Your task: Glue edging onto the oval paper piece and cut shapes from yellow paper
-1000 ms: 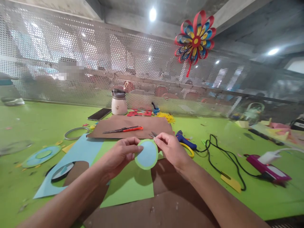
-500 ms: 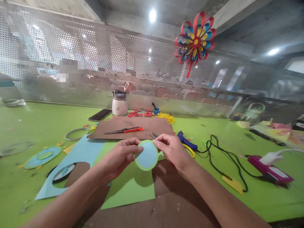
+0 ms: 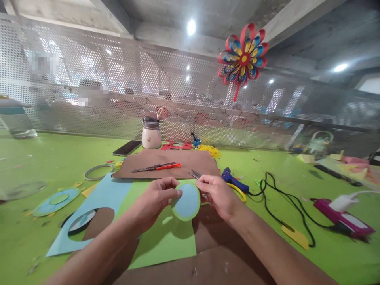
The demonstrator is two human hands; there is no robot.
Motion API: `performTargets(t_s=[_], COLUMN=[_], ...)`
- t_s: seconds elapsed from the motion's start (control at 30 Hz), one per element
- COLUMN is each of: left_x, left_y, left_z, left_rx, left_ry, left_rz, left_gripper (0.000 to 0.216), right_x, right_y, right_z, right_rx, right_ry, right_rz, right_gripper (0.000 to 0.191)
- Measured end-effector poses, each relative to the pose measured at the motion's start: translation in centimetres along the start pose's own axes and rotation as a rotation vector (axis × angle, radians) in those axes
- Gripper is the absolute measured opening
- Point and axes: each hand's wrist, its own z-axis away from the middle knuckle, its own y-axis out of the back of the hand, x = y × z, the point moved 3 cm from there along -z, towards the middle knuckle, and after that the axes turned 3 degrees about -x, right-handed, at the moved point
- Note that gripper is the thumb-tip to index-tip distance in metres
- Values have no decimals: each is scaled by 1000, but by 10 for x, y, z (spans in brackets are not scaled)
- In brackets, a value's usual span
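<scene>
Between my two hands, a paper disc [image 3: 186, 201], light blue with a green rim, is held up over a green paper sheet [image 3: 166, 247]. My left hand [image 3: 158, 200] pinches its left edge, thumb on the blue face. At its upper right edge my right hand [image 3: 218, 194] grips it between thumb and fingers. Metal scissor tips [image 3: 194, 174] poke out beyond my right hand; a yellow handle loop [image 3: 237, 191] shows to its right. Left of my hands lies a light blue paper sheet [image 3: 111, 198] with a round cut-out.
A brown board [image 3: 136, 160] bears a craft knife [image 3: 157, 167] with an orange handle. A blue glue gun [image 3: 234, 181] trails its black cable rightward to a magenta power strip [image 3: 344, 217]. A white bottle [image 3: 151, 136] and a dark phone [image 3: 127, 147] stand at the back.
The whole view has shifted slightly, so things appear a little lower. My hands still hold the paper disc in much the same way.
</scene>
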Motion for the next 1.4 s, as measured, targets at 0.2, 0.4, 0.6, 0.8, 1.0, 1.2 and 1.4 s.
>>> performTargets(t_s=[0.2,0.4,0.6,0.8,1.0,1.2,1.4], left_x=[-1,-3,-4,0,2,-3,-6], left_y=[2,4,5,4,1,4,6], left_z=[-1,0,0,2,5,0,-3], left_rx=[-3,-19,-28,-6,-16,39,121], left_ry=[19,27,36,23,20,-60,-81], left_rz=[14,62,120,122,121,-10,-69], left_gripper=[12,10,12,11,11,9,11], right_x=[-3,-15,-22,-23,-28,-16,5], right_y=[2,5,6,11,5,4,4], right_z=[1,3,6,8,12,7,1], right_rx=[-46,-112,-143,-152,-190,-171,-172], right_ry=[-9,103,182,191,152,88,-55], right_rz=[6,224,364,411,429,248,45], right_gripper=[32,27,26,22,18,24,31])
